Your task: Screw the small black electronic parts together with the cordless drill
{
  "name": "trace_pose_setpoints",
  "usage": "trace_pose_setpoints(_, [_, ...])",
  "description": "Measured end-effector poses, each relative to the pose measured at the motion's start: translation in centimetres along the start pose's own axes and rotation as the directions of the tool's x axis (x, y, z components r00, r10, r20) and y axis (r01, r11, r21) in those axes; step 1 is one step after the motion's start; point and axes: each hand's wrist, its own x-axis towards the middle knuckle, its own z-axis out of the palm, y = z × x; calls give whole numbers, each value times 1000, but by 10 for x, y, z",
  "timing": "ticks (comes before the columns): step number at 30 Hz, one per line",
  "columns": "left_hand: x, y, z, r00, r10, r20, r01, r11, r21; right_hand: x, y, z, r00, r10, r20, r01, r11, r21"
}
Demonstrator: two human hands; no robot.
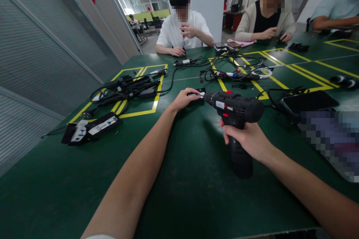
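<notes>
A black cordless drill with red accents is gripped in my right hand, its fingers wrapped round the handle. The chuck points left, towards a small black part with a pale patch on it. My left hand pinches the near left side of this part at the table surface. The drill's tip is close to the fingertips; whether it touches the part I cannot tell.
Bundled black cables lie inside yellow tape at left, with black labelled pieces in front. More cables and a soldering-iron-like tool lie beyond. A phone is at right. Several people sit across the green table.
</notes>
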Motion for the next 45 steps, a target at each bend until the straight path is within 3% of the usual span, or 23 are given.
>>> trace_pose_setpoints(11, [0,2,0,1000,-28,11,28,1000,5,0,0,1,1000,3,-3,-3,1000,-16])
trace_pose_setpoints(19, [0,-2,0,1000,17,-3,-17,1000,-5,1,0,1,1000,3,-7,-3,1000,-15])
trace_pose_setpoints(28, [-1,2,0,999,-33,2,33,999,-9,1,0,0,1000,-1,7,1,1000,-5])
trace_pose_setpoints(45, [1,-1,0,999,40,0,-40,999,-9,2,5,-1,1000,-23,4,23,1000,10])
